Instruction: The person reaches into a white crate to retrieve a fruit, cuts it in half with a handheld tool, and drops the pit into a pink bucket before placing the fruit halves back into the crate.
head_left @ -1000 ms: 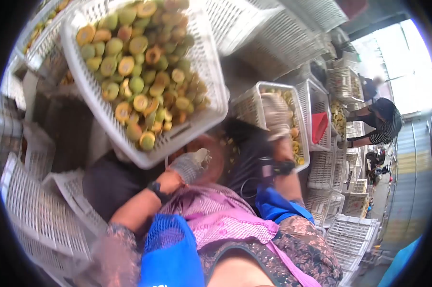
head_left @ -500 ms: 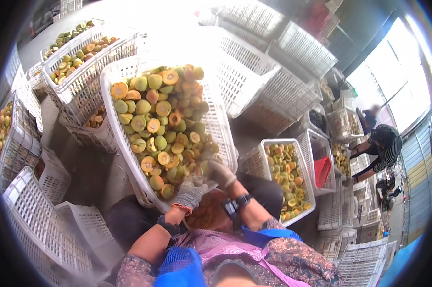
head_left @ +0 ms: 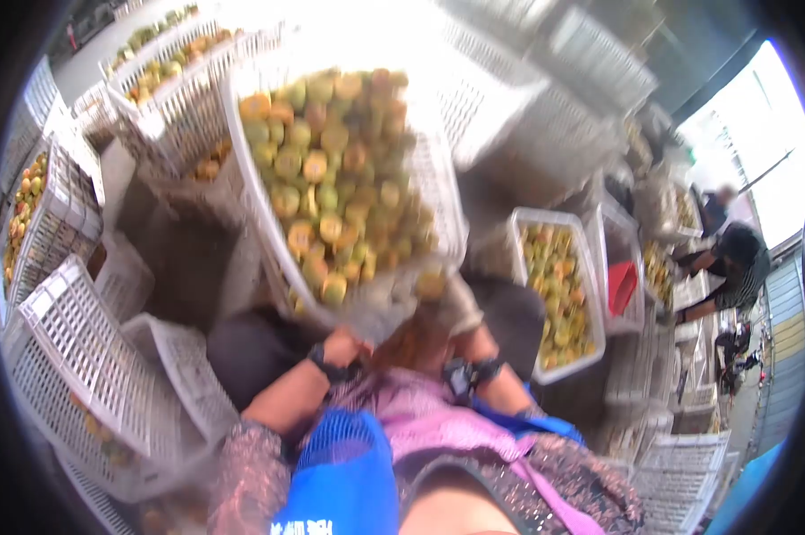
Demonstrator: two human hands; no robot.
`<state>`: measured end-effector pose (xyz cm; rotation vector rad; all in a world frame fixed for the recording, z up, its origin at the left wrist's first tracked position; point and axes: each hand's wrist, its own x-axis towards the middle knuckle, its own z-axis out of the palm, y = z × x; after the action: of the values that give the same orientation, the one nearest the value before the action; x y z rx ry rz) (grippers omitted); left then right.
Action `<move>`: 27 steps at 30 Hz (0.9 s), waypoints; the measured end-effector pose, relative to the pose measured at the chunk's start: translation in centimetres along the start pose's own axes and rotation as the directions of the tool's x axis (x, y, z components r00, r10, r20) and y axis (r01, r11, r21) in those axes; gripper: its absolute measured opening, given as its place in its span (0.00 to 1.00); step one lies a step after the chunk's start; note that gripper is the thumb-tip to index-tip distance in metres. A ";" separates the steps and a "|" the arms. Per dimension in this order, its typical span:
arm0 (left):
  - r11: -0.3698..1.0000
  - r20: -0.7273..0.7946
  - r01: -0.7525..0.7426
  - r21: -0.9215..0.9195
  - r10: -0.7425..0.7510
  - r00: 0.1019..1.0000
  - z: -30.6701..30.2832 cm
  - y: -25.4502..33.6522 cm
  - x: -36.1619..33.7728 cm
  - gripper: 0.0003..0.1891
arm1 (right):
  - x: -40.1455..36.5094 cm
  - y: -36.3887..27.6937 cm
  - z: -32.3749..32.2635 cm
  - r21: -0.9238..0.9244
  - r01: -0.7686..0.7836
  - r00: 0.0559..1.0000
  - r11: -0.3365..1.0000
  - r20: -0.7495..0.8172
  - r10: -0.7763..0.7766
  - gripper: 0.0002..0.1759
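A large white crate (head_left: 249,169) stands tilted before me, heaped with cut green-yellow stone fruit (head_left: 331,178) whose orange flesh shows, like apricots. My right hand (head_left: 458,305), in a pale work glove, is just past the crate's near edge. Its fingers are around a round, yellowish-green stone fruit (head_left: 431,285). My left hand (head_left: 352,344) is lower, near my lap, bent inward and smeared by motion, with its fingers hidden. Between the hands is a reddish-brown mass (head_left: 409,343), blurred, below the crate's near rim.
Another white crate of cut fruit (head_left: 558,294) stands to my right, beside a crate with a red scoop-like piece (head_left: 623,287). Stacked crates (head_left: 175,98) hold fruit at the back left. Tipped crates (head_left: 108,357) lie at the left. A person (head_left: 732,267) bends over crates at the far right.
Both hands have drawn apart; the left has come back toward my lap, and the right has shifted right with a fruit showing. The whole view has swung, moving the big crate up and right.
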<state>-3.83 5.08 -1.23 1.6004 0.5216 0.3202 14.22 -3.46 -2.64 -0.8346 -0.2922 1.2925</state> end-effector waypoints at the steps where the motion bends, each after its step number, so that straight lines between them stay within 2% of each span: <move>1: 0.992 -0.018 -0.100 0.076 0.102 0.995 0.4 -0.9 -0.1 0.13 | -0.5 -0.7 1.5 0.048 -0.033 0.998 0.998 -0.045 0.035 0.22; 2: 0.972 -0.030 -0.184 0.148 0.191 0.981 0.5 -1.1 -0.3 0.14 | -1.0 -1.7 3.1 0.188 -0.151 0.985 0.970 -0.057 0.165 0.24; 3: 0.941 -0.042 -0.264 0.210 0.279 0.960 0.8 -1.3 -0.2 0.14 | -0.3 -1.5 3.2 -0.142 -0.017 0.999 0.990 -0.041 0.012 0.24; 4: 0.917 -0.041 -0.313 0.249 0.332 0.942 1.1 -1.6 -0.6 0.14 | -1.0 -0.7 2.9 -0.460 0.102 0.994 0.882 0.022 -0.103 0.25; 5: 0.889 -0.037 -0.359 0.284 0.384 0.922 1.3 -1.7 -0.5 0.14 | -1.9 -0.6 4.3 -0.256 -0.025 0.996 0.966 -0.093 0.001 0.25; 6: 0.868 -0.037 -0.389 0.309 0.420 0.907 1.3 -1.8 -0.2 0.14 | -1.6 -1.0 5.9 -0.037 -0.112 0.981 0.993 -0.164 0.105 0.26; 7: 0.883 -0.035 -0.362 0.300 0.389 0.921 1.5 -2.2 0.1 0.14 | -1.5 -0.9 6.1 0.017 -0.115 0.971 0.993 -0.208 0.116 0.26; 9: 0.939 0.033 -0.123 0.322 0.119 0.992 1.6 -2.7 1.2 0.16 | -1.1 -0.8 4.5 0.027 -0.159 0.978 0.987 -0.129 0.161 0.26; 11: 0.934 0.027 -0.102 0.341 0.099 0.995 2.0 -3.8 2.1 0.16 | -1.1 -0.8 4.6 0.064 -0.199 0.971 0.978 -0.122 0.206 0.25; 13: 0.929 0.015 -0.081 0.362 0.081 0.997 2.3 -4.3 2.0 0.16 | -0.7 -0.5 5.0 0.074 -0.174 0.936 0.982 -0.296 0.188 0.25; 15: 0.865 -0.029 0.115 0.488 -0.116 0.993 1.3 0.6 1.3 0.15 | -0.3 -0.1 4.4 0.085 -0.161 0.934 0.983 -0.310 0.179 0.24; 17: 0.849 0.031 0.078 0.523 -0.111 0.993 1.2 0.0 1.4 0.15 | -0.5 0.1 4.1 0.092 -0.146 0.930 0.985 -0.327 0.168 0.24; 19: 0.832 0.086 0.042 0.553 -0.107 0.990 1.2 -0.1 1.2 0.15 | -0.7 0.2 4.2 0.105 -0.117 0.962 0.988 -0.234 0.138 0.22; 20: 0.770 0.147 0.029 0.638 -0.158 0.976 1.0 1.5 1.0 0.14 | -1.0 0.1 4.5 0.109 -0.120 0.961 0.987 -0.236 0.143 0.22; 21: 0.700 0.202 0.005 0.714 -0.212 0.956 0.8 2.4 0.8 0.14 | -1.3 0.0 4.8 0.066 -0.085 0.974 0.994 -0.202 0.097 0.18; 23: 0.722 0.153 0.019 0.692 -0.172 0.973 1.5 0.2 1.0 0.14 | -1.7 0.3 4.7 0.024 -0.048 0.984 0.999 -0.171 0.051 0.15; 24: 0.745 0.098 0.032 0.667 -0.130 0.987 1.8 -0.8 1.1 0.14 | -1.8 0.8 4.3 -0.572 0.190 0.961 0.798 -0.058 -0.270 0.17; 25: 0.746 0.098 0.034 0.666 -0.133 0.986 2.1 -1.5 1.2 0.14 | -1.8 1.1 4.1 -0.906 0.352 0.868 0.237 0.221 -0.444 0.20; 26: 0.766 0.058 0.055 0.641 -0.120 0.991 2.4 -1.9 1.2 0.14 | -1.9 1.1 4.3 -0.906 0.349 0.871 0.240 0.219 -0.440 0.20; 27: 0.784 0.017 0.078 0.616 -0.112 0.994 2.6 -2.1 1.1 0.14 | -2.1 1.0 4.7 -0.933 0.328 0.865 0.148 0.234 -0.443 0.20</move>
<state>-1.89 3.46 -3.72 2.2016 0.7104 0.0178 9.92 -3.56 0.41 -1.7301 -1.2562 0.3992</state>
